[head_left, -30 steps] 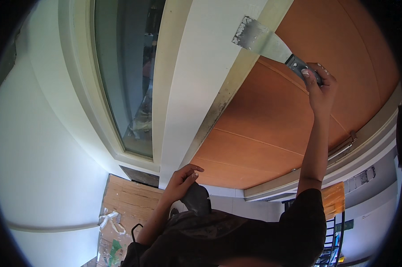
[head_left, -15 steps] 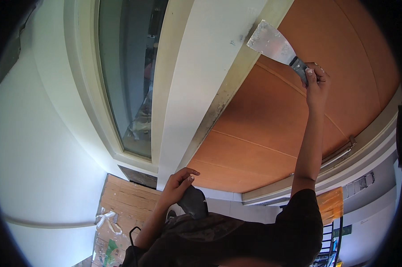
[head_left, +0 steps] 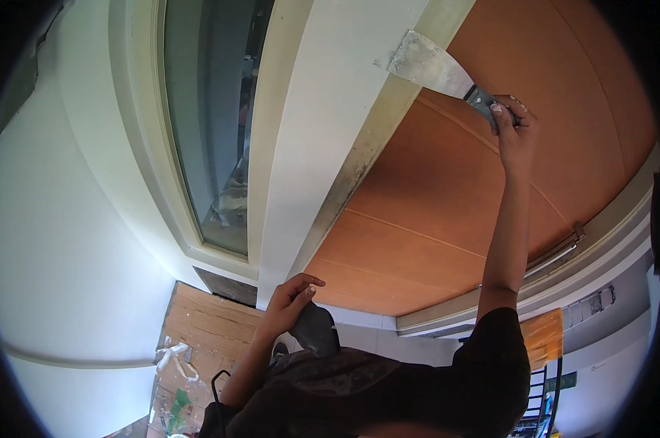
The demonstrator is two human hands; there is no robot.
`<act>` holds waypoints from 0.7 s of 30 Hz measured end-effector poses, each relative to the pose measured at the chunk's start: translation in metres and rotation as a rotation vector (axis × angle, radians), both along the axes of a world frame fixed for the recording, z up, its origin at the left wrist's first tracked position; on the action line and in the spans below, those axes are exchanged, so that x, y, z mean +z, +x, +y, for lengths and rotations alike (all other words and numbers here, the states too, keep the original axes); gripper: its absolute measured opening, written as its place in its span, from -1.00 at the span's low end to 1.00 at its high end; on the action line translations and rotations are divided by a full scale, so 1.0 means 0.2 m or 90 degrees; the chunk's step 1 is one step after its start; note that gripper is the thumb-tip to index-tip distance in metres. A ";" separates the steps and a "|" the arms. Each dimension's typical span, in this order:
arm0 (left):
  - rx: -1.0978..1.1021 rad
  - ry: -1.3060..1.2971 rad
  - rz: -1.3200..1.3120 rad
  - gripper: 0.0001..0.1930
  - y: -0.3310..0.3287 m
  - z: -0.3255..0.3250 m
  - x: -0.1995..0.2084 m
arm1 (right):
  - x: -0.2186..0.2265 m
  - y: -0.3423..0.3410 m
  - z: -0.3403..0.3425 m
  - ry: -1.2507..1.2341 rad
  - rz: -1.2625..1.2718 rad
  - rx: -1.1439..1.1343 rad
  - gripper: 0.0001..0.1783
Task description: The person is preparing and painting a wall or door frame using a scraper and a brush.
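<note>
My right hand (head_left: 514, 130) is raised high and grips the dark handle of a wide metal scraper (head_left: 433, 71). Its smeared blade lies flat against the pale door frame (head_left: 359, 157), where the frame meets the orange-brown door (head_left: 447, 197). The frame's edge looks dirty and rough below the blade. My left hand (head_left: 290, 305) is low, fingers curled around a dark rounded object (head_left: 317, 328) held near my chest; what it is I cannot tell.
A tall glass pane (head_left: 213, 117) in a pale frame stands left of the door frame. A white wall (head_left: 67, 241) fills the left. Wooden flooring (head_left: 198, 336) with white and green scraps lies below. A metal door handle (head_left: 560, 252) sits at the right.
My right hand has slid the scraper down and left along the door frame edge, and the blade now lies flatter. My left hand stays low with the dark object.
</note>
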State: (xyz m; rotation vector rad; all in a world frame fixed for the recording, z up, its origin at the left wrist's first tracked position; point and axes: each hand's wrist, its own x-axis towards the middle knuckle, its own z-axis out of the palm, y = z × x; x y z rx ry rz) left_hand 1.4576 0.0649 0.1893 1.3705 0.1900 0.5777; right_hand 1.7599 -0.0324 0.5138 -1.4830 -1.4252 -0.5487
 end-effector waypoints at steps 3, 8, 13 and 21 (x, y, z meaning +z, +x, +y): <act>-0.001 -0.017 -0.011 -0.83 0.00 0.00 -0.01 | -0.01 0.05 -0.03 0.015 0.060 0.039 -0.88; -0.013 0.028 0.038 -0.80 -0.03 -0.01 0.02 | -0.03 0.07 0.00 0.029 0.090 0.050 -0.89; -0.013 0.011 0.030 -0.80 -0.04 -0.03 0.01 | -0.01 0.06 0.07 -0.011 0.066 0.060 -0.90; 0.036 -0.009 0.004 -0.83 -0.07 -0.05 0.01 | -0.03 0.07 0.11 0.022 0.102 0.085 -0.87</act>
